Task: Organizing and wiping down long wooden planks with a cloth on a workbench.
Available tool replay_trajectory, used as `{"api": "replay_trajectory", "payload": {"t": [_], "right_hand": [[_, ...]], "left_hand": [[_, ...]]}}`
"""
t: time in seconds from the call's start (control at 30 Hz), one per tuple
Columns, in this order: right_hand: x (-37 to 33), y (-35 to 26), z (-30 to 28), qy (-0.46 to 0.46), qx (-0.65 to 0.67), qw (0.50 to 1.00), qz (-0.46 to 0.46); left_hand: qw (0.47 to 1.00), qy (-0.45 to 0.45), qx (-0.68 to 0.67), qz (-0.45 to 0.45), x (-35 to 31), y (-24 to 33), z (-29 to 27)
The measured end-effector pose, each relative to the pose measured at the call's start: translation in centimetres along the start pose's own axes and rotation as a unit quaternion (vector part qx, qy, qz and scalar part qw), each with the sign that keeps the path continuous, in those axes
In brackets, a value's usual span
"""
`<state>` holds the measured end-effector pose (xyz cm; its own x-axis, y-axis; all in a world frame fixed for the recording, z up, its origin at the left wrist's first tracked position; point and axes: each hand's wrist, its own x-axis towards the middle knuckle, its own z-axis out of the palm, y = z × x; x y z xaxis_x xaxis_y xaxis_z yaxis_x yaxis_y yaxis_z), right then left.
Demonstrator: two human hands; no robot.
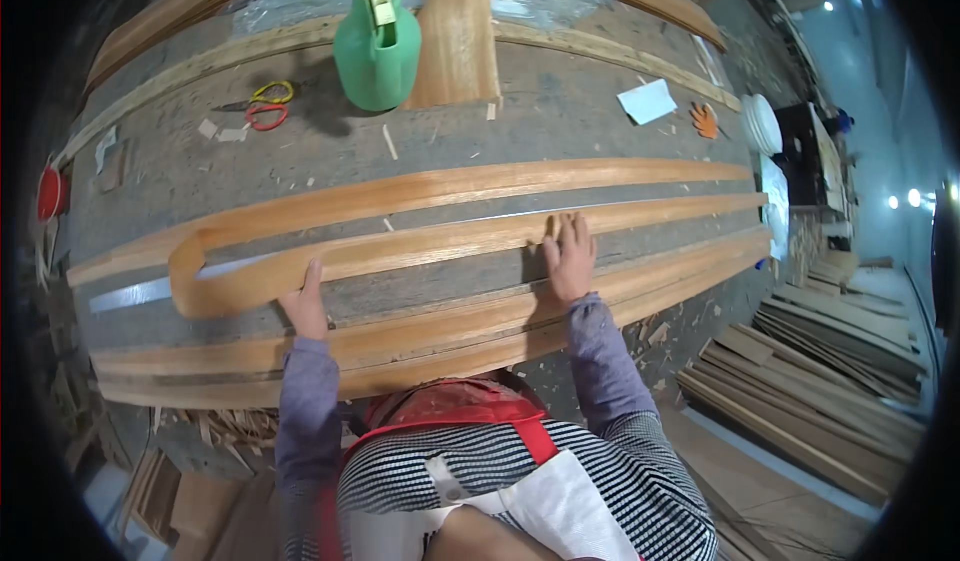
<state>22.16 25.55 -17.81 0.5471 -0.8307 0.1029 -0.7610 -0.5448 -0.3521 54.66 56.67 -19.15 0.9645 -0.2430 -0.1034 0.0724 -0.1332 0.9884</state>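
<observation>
A long, thin strip of wood veneer [430,249] lies across the workbench, its left end curled back over itself in a loop. Beneath it a shiny metal straightedge [130,294] shows at the left and along the far edge. My left hand [308,306] grips the strip near the loop, thumb on top; its other fingers are hidden. Further right, my right hand [572,261] rests on the strip with fingers stretched out. Behind runs another veneer strip [470,183]. Closer to me, more long wood strips [450,326] lie along the bench's near edge.
Scissors [267,106] with yellow and red handles and a green plastic jug [376,66] are on the far side of the workbench [560,121]. A light-blue sheet [647,102] and an orange glove [704,120] lie at the far right. Stacked boards [790,401] fill the floor to the right.
</observation>
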Motion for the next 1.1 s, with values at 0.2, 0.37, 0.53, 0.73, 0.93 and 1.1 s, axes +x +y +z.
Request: {"api": "replay_trajectory", "payload": {"t": [0.2,0.37,0.53,0.73,0.93,1.1], "right_hand": [[1.4,5.5,0.1,-0.028,-0.055,0.994,0.095],[1.7,5.4,0.9,-0.012,-0.034,0.996,0.076],[1.8,5.7,0.8,-0.002,-0.038,0.997,0.071],[1.7,4.7,0.8,0.016,-0.031,0.998,0.061],[2.0,5.2,1.4,0.033,-0.030,0.999,0.031],[1.0,-0.8,1.8,-0.024,-0.020,1.000,0.000]], "left_hand": [[0.991,-0.031,-0.111,-0.069,-0.2,2.3,-0.9],[0.994,-0.006,-0.091,-0.067,0.3,2.3,-0.5],[0.992,-0.001,-0.056,-0.116,0.7,1.4,-0.3],[0.980,0.016,-0.021,-0.198,2.9,-6.0,-4.5],[0.961,-0.047,-0.217,-0.163,3.7,-8.9,-7.8],[0.928,-0.030,-0.337,-0.155,4.9,-6.0,-11.7]]}}
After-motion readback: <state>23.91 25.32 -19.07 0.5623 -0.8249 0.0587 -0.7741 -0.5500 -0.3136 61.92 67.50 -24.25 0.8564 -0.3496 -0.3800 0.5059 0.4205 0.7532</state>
